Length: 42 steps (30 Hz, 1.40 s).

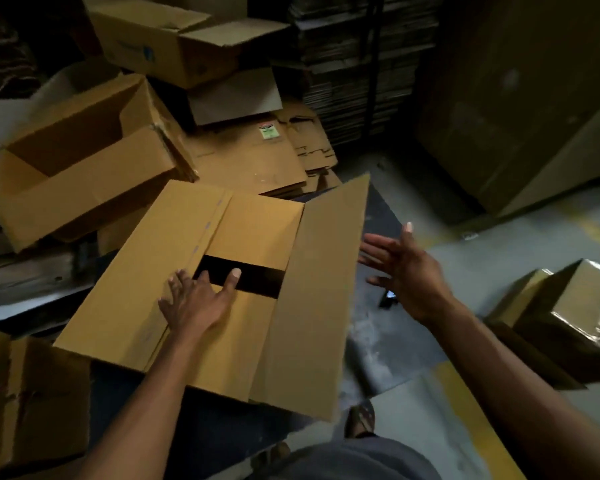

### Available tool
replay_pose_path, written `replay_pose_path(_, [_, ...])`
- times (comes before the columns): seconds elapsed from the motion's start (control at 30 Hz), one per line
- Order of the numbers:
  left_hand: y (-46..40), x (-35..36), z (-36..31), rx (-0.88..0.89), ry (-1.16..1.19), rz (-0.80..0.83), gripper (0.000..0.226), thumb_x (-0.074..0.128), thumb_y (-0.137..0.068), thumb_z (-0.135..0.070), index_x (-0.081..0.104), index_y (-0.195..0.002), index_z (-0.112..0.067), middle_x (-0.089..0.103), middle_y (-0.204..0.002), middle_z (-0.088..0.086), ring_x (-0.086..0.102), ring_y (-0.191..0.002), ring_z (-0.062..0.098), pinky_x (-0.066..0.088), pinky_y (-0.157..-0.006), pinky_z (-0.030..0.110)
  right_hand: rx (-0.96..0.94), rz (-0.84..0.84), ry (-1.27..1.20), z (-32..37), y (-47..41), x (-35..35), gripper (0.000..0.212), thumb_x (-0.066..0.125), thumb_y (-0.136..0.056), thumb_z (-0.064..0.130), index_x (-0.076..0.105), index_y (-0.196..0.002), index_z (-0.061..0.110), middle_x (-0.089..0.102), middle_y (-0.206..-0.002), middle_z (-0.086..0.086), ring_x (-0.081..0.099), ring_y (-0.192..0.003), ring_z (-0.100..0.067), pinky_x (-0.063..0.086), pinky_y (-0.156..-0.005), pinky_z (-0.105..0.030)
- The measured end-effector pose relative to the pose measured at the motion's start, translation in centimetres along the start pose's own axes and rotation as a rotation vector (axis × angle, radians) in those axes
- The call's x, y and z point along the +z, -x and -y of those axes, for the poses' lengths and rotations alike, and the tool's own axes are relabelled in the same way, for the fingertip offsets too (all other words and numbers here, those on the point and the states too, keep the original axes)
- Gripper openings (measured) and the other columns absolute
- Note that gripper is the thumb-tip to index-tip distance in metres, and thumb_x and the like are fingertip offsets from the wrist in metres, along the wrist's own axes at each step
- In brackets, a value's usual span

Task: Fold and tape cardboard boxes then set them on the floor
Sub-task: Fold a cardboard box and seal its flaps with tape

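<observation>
One flap is left to close on the box (201, 289) in front of me: the long right flap (321, 296) stands up along the box's right edge, while the left long flap (142, 282) and the two short flaps lie folded in, a dark gap showing between them. The box sits on a dark worktop (371, 327), toward its left side, with the worktop's near edge by my feet.

My left hand (196, 299) lies flat on the folded flaps, fingers (234, 277) spread wide and straight, thumb at the gap's rim, gripping nothing. My right hand (400, 268) hangs in the air just right of the standing flap, palm turned toward it, fingers straight and loosely apart, holding nothing and not touching the cardboard.

To do this well, I reckon I should keep my left palm's weight on the inner flaps so they stay level, sweep the right flap down with a flat palm, and bring its edge to meet the left flap evenly, leaving a straight seam for taping.
</observation>
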<state>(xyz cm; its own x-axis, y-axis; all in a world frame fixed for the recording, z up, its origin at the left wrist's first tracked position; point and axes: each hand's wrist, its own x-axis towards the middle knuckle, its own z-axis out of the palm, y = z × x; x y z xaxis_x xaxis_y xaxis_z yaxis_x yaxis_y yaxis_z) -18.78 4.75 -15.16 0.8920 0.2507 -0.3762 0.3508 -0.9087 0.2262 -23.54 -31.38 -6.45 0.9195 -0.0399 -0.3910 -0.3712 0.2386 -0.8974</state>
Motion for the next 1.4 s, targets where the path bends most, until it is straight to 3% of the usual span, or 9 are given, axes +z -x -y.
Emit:
replay_pose_path(0.17, [-1.4,-4.4,1.8,-0.025,0.281,0.103,0.124,0.002,-0.067,-0.105,0.032,-0.160,-0.030,0.038,-0.163,0.012,0.037,-0.147,0.039,0.031,-0.118,0.057,-0.210,0.129,0.202,1.3,-0.2,5.7,0.039,0.042,-0.108,0.045,0.068,-0.128,0.025,0.072,-0.127,0.007,0.068,-0.116,-0.015,0.057,-0.095,-0.049])
replay_pose_path(0.3, [-0.9,-7.5,3.4,-0.032,0.704,0.143,0.142,0.007,-0.054,-0.111,0.034,-0.161,-0.022,0.041,-0.162,0.008,0.038,-0.149,0.031,0.024,-0.123,0.050,-0.365,0.196,0.411,0.8,-2.4,10.0,0.029,0.064,-0.100,0.036,0.071,-0.128,0.032,0.073,-0.122,0.011,0.067,-0.115,-0.007,0.057,-0.095,-0.040])
replay_pose_path(0.53, [0.3,-8.7,7.1,-0.026,1.050,0.290,0.112,0.002,-0.076,-0.096,0.026,-0.164,-0.031,0.036,-0.164,-0.002,0.030,-0.152,0.020,0.009,-0.125,0.051,-0.574,0.397,1.025,-2.3,-7.8,17.6,0.042,0.074,-0.093,0.030,0.069,-0.134,0.020,0.058,-0.148,0.005,0.055,-0.134,-0.013,0.046,-0.111,-0.035])
replay_pose_path(0.63, [0.2,-7.6,7.7,0.036,1.004,0.298,0.105,0.046,-0.076,-0.095,0.038,-0.159,-0.031,0.050,-0.154,-0.005,0.048,-0.138,0.017,0.031,-0.117,0.043,-0.579,0.471,1.176,-4.5,-9.5,20.0,0.036,0.069,-0.091,0.034,0.073,-0.124,0.019,0.066,-0.138,-0.002,0.064,-0.122,-0.024,0.054,-0.099,-0.042])
replay_pose_path(0.7, [0.1,-6.3,7.6,0.076,0.897,0.257,0.078,0.064,-0.093,-0.061,0.037,-0.159,-0.028,0.048,-0.156,-0.004,0.046,-0.141,0.018,0.038,-0.114,0.038,-0.564,0.479,1.246,-5.8,-10.6,20.6,0.037,0.067,-0.088,0.039,0.074,-0.121,0.023,0.070,-0.131,0.001,0.066,-0.117,-0.024,0.055,-0.095,-0.044])
replay_pose_path(0.9, [1.3,0.1,5.5,0.159,0.112,-0.052,0.072,0.032,-0.111,-0.047,0.008,-0.164,-0.005,0.000,-0.173,0.016,-0.003,-0.160,0.029,0.008,-0.130,0.041,-0.539,0.413,1.380,-6.2,-14.7,20.5,0.039,0.077,-0.086,0.036,0.072,-0.124,0.028,0.070,-0.129,0.004,0.061,-0.121,-0.027,0.052,-0.099,-0.043])
replay_pose_path(1.1, [2.1,2.6,5.7,0.217,-0.034,-0.239,0.067,0.024,-0.112,-0.043,0.008,-0.164,-0.004,0.010,-0.172,0.014,0.004,-0.160,0.023,-0.005,-0.126,0.030,-0.068,0.052,1.351,-2.9,-20.1,15.5,0.144,0.081,-0.053,0.083,-0.002,-0.162,0.040,-0.006,-0.172,-0.007,-0.009,-0.155,-0.043,0.001,-0.120,-0.065])
replay_pose_path(1.27, [1.5,2.4,7.1,0.326,0.019,-0.261,0.062,0.032,-0.112,-0.041,0.019,-0.164,-0.010,0.020,-0.171,0.007,0.013,-0.159,0.018,-0.003,-0.122,0.023,-0.041,-0.032,1.321,-3.5,-20.0,10.5,0.143,0.066,-0.028,0.103,0.039,-0.148,0.030,0.048,-0.142,-0.014,0.046,-0.133,-0.037,0.048,-0.104,-0.056])
replay_pose_path(1.4, [1.0,1.7,9.0,0.347,0.073,-0.352,0.064,0.035,-0.108,-0.053,0.038,-0.159,-0.014,0.046,-0.159,0.007,0.046,-0.146,0.023,0.032,-0.119,0.031,0.002,-0.069,1.503,-3.7,-14.4,8.5,0.107,0.053,-0.037,0.109,0.058,-0.101,0.023,0.065,-0.092,-0.001,0.065,-0.084,-0.020,0.059,-0.071,-0.038])
